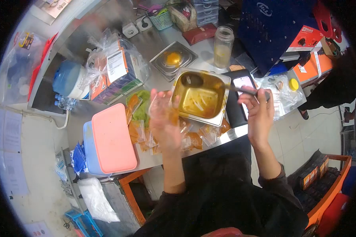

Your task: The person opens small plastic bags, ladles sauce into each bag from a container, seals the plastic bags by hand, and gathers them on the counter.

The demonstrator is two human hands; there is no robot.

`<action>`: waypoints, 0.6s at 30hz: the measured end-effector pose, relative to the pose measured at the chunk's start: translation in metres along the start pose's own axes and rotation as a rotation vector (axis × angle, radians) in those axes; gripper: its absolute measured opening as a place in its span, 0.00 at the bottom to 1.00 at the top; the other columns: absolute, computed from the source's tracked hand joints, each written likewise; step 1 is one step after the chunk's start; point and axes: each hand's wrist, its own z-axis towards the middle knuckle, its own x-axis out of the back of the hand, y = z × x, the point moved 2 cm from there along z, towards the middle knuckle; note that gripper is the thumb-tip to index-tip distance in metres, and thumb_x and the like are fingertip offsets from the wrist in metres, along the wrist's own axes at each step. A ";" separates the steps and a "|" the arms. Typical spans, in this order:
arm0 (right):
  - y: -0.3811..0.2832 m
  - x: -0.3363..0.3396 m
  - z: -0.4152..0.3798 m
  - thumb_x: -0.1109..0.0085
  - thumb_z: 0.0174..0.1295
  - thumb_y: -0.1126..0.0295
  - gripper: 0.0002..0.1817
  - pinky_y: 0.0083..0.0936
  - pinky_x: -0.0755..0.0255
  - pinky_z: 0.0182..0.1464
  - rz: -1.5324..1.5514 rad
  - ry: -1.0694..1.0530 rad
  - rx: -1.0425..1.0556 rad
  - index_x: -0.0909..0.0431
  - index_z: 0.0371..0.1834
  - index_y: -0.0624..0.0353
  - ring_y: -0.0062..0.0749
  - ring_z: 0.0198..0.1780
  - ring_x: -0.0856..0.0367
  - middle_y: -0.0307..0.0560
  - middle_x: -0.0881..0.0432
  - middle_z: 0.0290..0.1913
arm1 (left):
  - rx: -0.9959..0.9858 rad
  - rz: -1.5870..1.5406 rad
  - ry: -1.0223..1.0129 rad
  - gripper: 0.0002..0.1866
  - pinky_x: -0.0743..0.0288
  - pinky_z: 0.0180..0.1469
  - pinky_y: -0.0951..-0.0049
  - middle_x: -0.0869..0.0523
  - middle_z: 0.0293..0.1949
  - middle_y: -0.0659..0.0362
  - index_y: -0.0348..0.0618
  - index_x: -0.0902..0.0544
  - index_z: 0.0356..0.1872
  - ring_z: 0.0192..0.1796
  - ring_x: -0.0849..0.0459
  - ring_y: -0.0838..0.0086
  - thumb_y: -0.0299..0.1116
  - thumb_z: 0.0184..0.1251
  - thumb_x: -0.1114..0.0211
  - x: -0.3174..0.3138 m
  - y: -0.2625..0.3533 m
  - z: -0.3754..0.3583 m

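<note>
My right hand (pixel 260 114) is closed around the dark handle of a ladle (pixel 248 91), over the right rim of a deep steel pan (pixel 217 122). The ladle's dark round bowl (pixel 192 80) shows at the pan's upper left. Yellow-brown sauce coats the inside of the pan, with a shallow layer at its bottom. Left of the pan, my left hand (pixel 165 122) is raised and blurred, its fingers stretched upward. It hovers above small clear bags of orange-brown sauce (pixel 192 141) along the counter's front. A green cloth (pixel 141 106) lies just behind them.
A sauce-stained steel lid (pixel 173 59) and a clear jar (pixel 224 47) stand behind the pan. A lit phone (pixel 244 85) lies to its right. At the left are a pink-lidded blue tub (pixel 114 138) and a plastic-wrapped box (pixel 116 69). A dark blue machine (pixel 275 31) stands at back right.
</note>
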 end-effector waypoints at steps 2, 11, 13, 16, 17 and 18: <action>0.014 0.003 -0.006 0.57 0.79 0.65 0.10 0.29 0.18 0.44 -0.144 -0.083 -0.038 0.34 0.47 0.62 0.34 0.40 0.14 0.62 0.19 0.49 | 0.080 0.004 0.120 0.43 0.37 0.72 0.47 0.28 0.67 0.59 0.43 0.41 0.76 0.69 0.30 0.61 0.65 0.71 0.49 0.008 0.008 -0.005; -0.011 -0.055 -0.032 0.35 0.62 0.76 0.23 0.37 0.35 0.61 -1.289 -0.005 0.695 0.30 0.59 0.63 0.39 0.56 0.26 0.54 0.25 0.58 | 0.181 0.194 -0.147 0.40 0.30 0.67 0.50 0.30 0.70 0.46 0.39 0.37 0.73 0.62 0.22 0.57 0.64 0.77 0.62 -0.015 0.024 -0.012; 0.000 -0.071 -0.040 0.34 0.59 0.80 0.27 0.31 0.29 0.59 -0.256 -0.492 0.112 0.34 0.61 0.63 0.36 0.54 0.21 0.54 0.22 0.54 | 0.053 0.349 -0.205 0.35 0.29 0.65 0.54 0.27 0.66 0.45 0.36 0.31 0.69 0.60 0.21 0.59 0.58 0.78 0.58 -0.031 0.032 -0.017; 0.002 -0.069 -0.052 0.36 0.58 0.87 0.30 0.27 0.24 0.57 -0.031 -0.429 -0.145 0.38 0.62 0.64 0.31 0.52 0.18 0.53 0.18 0.49 | -0.135 0.627 -0.272 0.21 0.25 0.57 0.63 0.18 0.56 0.47 0.33 0.19 0.54 0.54 0.18 0.63 0.42 0.74 0.44 -0.028 0.047 -0.026; 0.000 -0.066 -0.052 0.36 0.58 0.87 0.30 0.27 0.24 0.57 -0.034 -0.433 -0.145 0.38 0.62 0.64 0.31 0.52 0.18 0.53 0.18 0.49 | -0.190 0.755 -0.263 0.12 0.23 0.50 0.69 0.13 0.48 0.49 0.33 0.13 0.45 0.48 0.15 0.65 0.32 0.68 0.33 -0.024 0.052 -0.031; -0.002 -0.062 -0.051 0.38 0.59 0.89 0.29 0.27 0.22 0.57 -0.075 -0.417 -0.099 0.38 0.62 0.64 0.31 0.50 0.17 0.54 0.18 0.46 | -0.189 0.756 -0.256 0.12 0.23 0.50 0.69 0.13 0.48 0.49 0.33 0.13 0.45 0.48 0.15 0.65 0.32 0.68 0.33 -0.024 0.054 -0.036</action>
